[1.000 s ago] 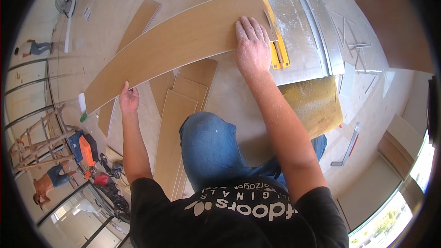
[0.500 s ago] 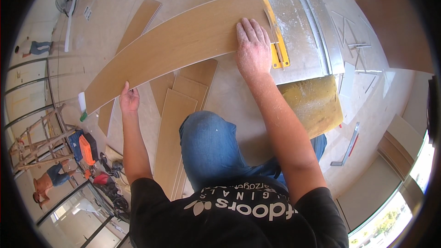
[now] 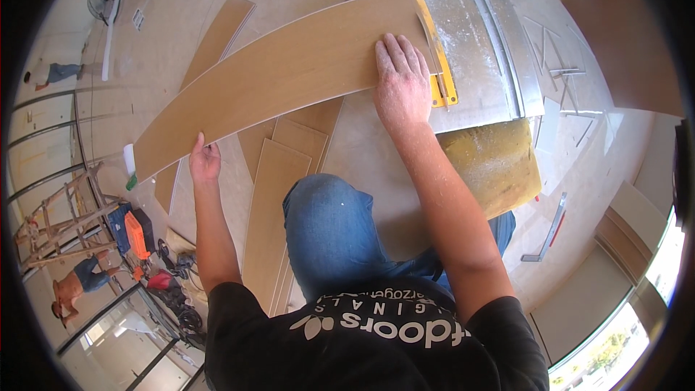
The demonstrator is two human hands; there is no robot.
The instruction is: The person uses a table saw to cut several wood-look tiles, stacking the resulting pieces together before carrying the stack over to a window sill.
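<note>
Flat, right fingers (image 3: 405, 58) spread on plank (image 3: 282, 76), left hand (image 3: 205, 161) gripping edge

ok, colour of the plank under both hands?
Light tan wood-grain plank, clearest in the head view.

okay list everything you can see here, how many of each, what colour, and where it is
long plank: 1, light wood, across the saw table under both hands
saw table: 1, grey, dusty, upper right
yellow guide: 1, at the plank's right end
loose planks: several, light wood, on the floor by the knee
padding sheet: 1, yellowish, below the table
orange tool case: 1, lower left
wooden ladder: 1, far left
left hand: grips the plank's near edge
right hand: flat on the plank
</note>
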